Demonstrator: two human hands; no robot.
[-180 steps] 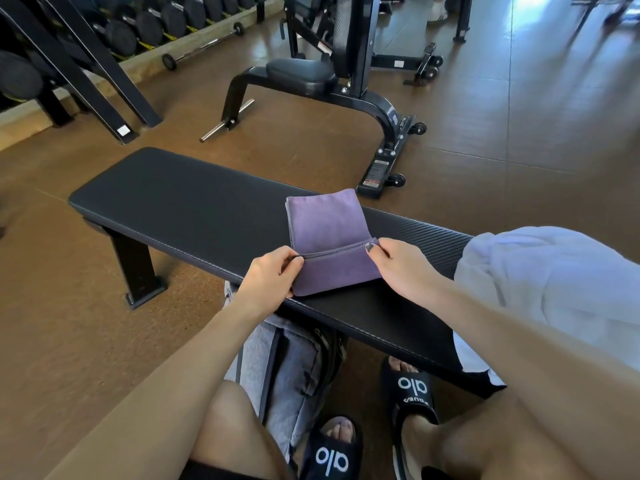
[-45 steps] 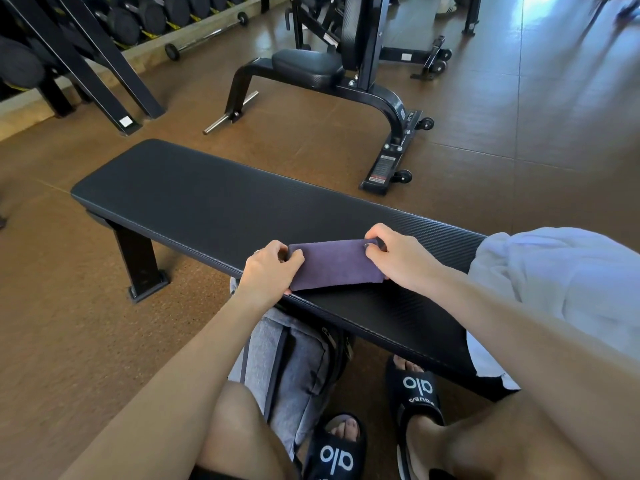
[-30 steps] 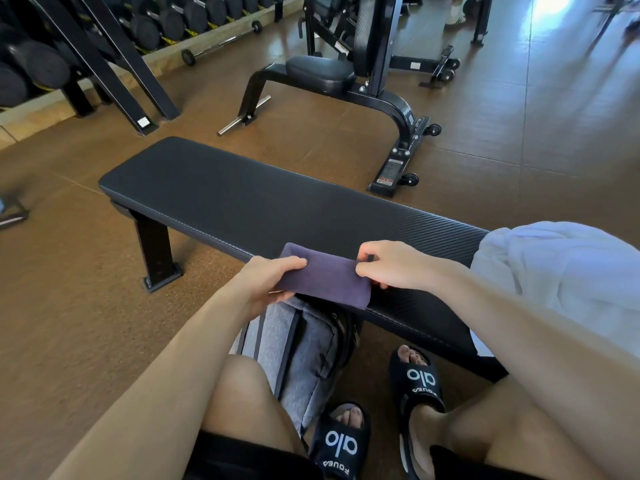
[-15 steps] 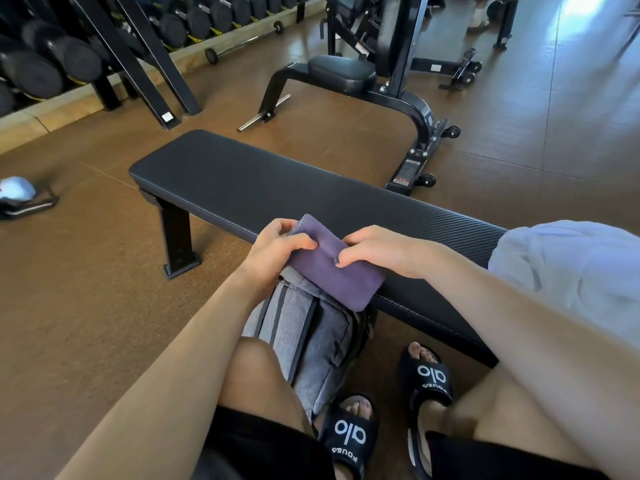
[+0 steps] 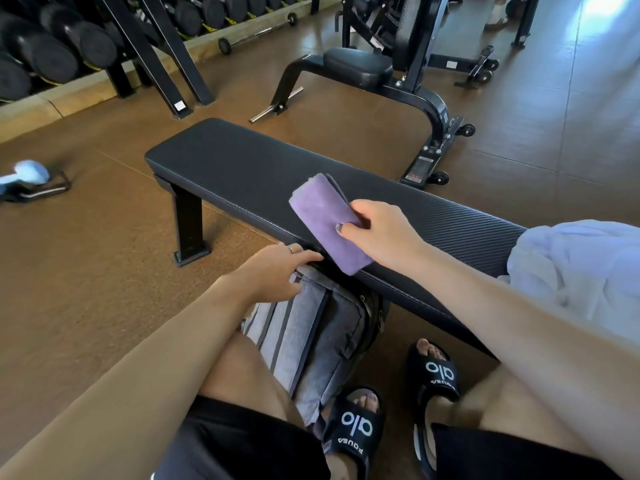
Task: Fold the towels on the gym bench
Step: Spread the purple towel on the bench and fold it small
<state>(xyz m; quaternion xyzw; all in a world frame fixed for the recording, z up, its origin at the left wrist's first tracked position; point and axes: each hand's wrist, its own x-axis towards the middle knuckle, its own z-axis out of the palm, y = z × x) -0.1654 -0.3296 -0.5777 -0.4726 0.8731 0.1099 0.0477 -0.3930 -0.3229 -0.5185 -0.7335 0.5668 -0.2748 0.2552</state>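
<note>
The right hand (image 5: 381,233) has its grip closed on the folded purple towel (image 5: 322,216), lifted just above the near edge of the desk (image 5: 242,168). The left hand (image 5: 273,271) rests open on the grey bag (image 5: 322,327) below. The towel looks light, soft and limp; pinching across all layers should keep the folds together. A white towel (image 5: 571,271) lies crumpled at the right end.

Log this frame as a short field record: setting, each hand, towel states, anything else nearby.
setting: gym, black bench on brown floor
right hand: grips folded purple towel, lifted over bench's near edge
left hand: on top of grey bag below bench, holding nothing visible
white towel: unfolded heap at bench's right end
nearby: dumbbell rack, second bench machine
</note>
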